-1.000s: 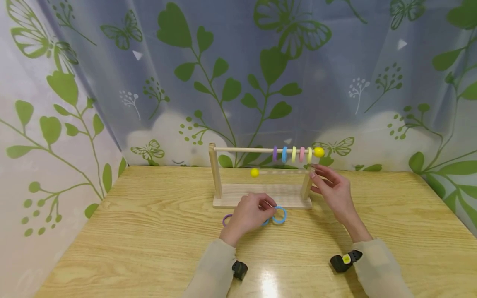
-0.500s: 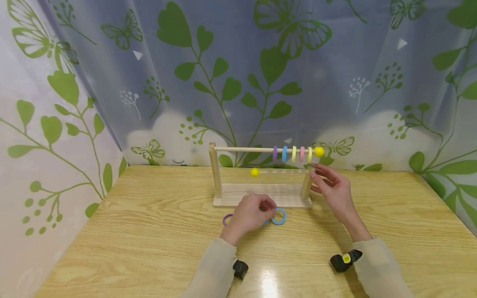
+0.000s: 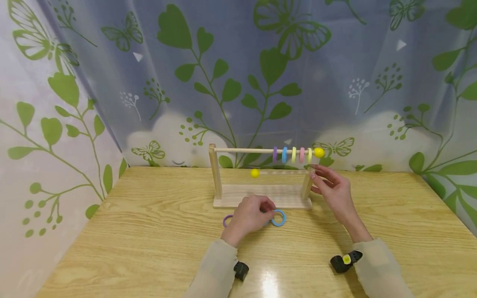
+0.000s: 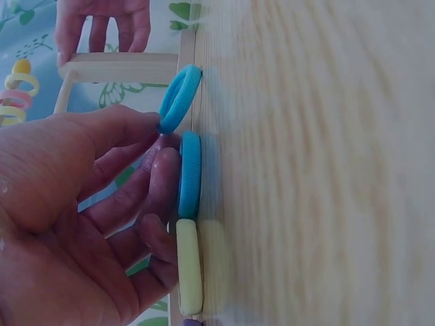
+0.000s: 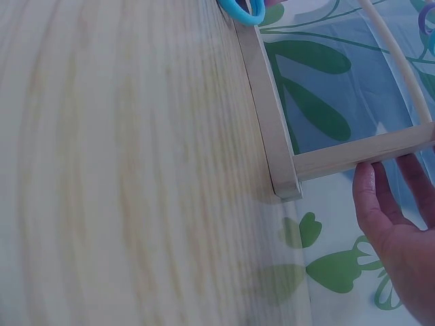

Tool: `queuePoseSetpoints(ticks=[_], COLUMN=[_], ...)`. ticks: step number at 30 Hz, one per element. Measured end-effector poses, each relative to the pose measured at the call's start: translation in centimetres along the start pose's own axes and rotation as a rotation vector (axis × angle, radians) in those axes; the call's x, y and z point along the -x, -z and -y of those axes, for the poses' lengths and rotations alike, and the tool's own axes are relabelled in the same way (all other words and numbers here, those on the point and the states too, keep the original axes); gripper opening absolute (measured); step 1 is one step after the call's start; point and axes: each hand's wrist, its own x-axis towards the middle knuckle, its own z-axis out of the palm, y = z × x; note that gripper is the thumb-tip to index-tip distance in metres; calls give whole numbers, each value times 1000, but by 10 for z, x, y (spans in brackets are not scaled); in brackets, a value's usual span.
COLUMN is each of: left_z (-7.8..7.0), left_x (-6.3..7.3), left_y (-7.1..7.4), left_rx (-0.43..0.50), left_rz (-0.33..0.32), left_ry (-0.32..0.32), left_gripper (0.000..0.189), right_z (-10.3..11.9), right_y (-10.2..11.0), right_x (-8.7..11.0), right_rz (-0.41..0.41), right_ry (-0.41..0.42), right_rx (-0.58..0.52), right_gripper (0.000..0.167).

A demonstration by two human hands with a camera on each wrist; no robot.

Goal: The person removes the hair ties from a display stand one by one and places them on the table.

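Observation:
My left hand (image 3: 250, 215) pinches a blue hair tie (image 3: 278, 217) between thumb and index finger, in front of the wooden rack (image 3: 261, 202). The left wrist view shows this blue hair tie (image 4: 180, 100) tilted, its far edge at the tabletop. Beside it lie a second, ribbed blue hair tie (image 4: 191, 175) and a pale yellow one (image 4: 189, 266). A purple hair tie (image 3: 227, 220) shows left of the hand. My right hand (image 3: 335, 192) holds the rack's right post (image 3: 307, 186), thumb in front; in the right wrist view, fingertips touch the post (image 5: 360, 151).
Purple (image 3: 275, 154), blue, yellow and pink hair ties hang on the rack's upper rod (image 3: 242, 150), toward a yellow end ball (image 3: 319, 152). A lower rod ends in another yellow ball (image 3: 255, 173). Behind the wooden table (image 3: 156, 248) hangs a leaf-patterned curtain (image 3: 231, 62).
The blue hair tie in my left hand has dropped slightly and shifted a little left. My right hand stays on the post.

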Motion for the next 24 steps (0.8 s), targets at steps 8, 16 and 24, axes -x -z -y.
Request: queuePoseSetpoints(ticks=[8, 16, 24], left_z=[2, 5, 8], left_x=[1, 3, 7], left_y=[1, 3, 9], left_rx=[-15, 37, 111], left_rz=[-14, -23, -72], left_ry=[13, 22, 13], left_gripper=[6, 11, 15], right_z=[1, 1, 1], right_y=[0, 0, 0], right_x=[-1, 0, 0], right_rz=[-1, -1, -2], right_ry=[2, -2, 1], right_rx=[3, 12, 19], right_gripper=[47, 48, 48])
